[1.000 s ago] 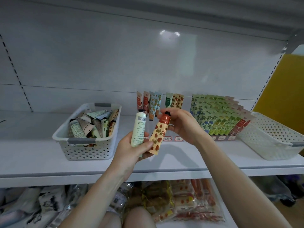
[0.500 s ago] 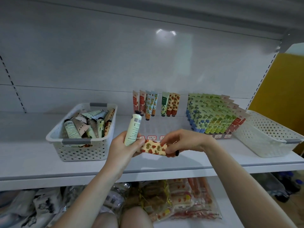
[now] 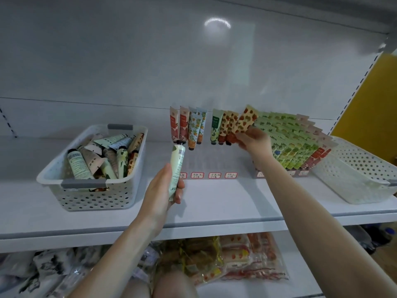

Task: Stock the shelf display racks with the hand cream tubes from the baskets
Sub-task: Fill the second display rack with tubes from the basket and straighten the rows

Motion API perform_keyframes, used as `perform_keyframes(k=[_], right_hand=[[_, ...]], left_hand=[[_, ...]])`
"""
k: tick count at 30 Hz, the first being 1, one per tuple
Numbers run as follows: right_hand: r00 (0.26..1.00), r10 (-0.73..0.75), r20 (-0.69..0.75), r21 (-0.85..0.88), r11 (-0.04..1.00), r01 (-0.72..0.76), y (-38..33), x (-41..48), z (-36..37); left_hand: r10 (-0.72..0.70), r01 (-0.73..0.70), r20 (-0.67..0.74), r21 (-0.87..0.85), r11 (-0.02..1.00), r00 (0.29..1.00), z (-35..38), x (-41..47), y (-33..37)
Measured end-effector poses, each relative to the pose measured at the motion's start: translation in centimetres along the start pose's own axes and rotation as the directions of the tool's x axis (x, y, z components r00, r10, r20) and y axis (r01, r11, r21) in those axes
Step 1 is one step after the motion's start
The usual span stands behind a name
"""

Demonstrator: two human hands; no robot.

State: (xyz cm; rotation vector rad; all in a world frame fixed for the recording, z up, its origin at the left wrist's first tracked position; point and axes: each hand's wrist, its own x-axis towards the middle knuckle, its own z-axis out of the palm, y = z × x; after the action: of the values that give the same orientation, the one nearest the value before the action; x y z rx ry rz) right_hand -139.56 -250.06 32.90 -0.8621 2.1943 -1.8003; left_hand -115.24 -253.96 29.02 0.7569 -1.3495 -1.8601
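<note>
The white shelf (image 3: 214, 203) carries everything. A basket (image 3: 96, 198) heaped with loose tubes sits well to the left of the clear display rack (image 3: 206, 160), and a second basket (image 3: 365, 168) sits to the rack's far right, beyond a packed block of green tubes (image 3: 290, 143). Only the rack's back row is filled; its front lanes behind the price labels show bare. The step in hand is slotting a tube. The right hand (image 3: 254, 139) reaches to the rack's back right corner and pinches an orange spotted tube (image 3: 245, 121) near its cap end, with the flat end tilted up beside matching tubes already standing there. The left hand (image 3: 161, 192) waits in front of the rack, fingers curled round a pale green tube (image 3: 177, 168) held upright, cap up. Next, the spotted tube likely needs straightening and lowering cap-down into its lane before release. Then the green tube needs its matching lane.
</note>
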Motion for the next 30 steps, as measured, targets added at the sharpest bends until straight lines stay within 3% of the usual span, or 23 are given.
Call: perform_keyframes(k=[5, 23, 30], right_hand=[[0.996, -0.068, -0.058, -0.211, 0.976, 0.054, 1.2, 2.9, 1.8], [0.989, -0.143, 0.035, -0.362, 0.921, 0.146, 4.5, 4.1, 4.0], [0.978, -0.18, 0.108, -0.485, 0.849, 0.21, 4.5, 4.3, 4.0]], left_hand=[[-0.024, 0.023, -0.053, -0.02, 1.0, 0.998, -0.1, 1.7, -0.3], [-0.024, 0.031, -0.101, 0.065, 0.997, 0.995, 0.0, 3.7, -2.3], [-0.031, 0.038, -0.104, 0.062, 0.997, 0.994, 0.0, 3.9, -2.6]])
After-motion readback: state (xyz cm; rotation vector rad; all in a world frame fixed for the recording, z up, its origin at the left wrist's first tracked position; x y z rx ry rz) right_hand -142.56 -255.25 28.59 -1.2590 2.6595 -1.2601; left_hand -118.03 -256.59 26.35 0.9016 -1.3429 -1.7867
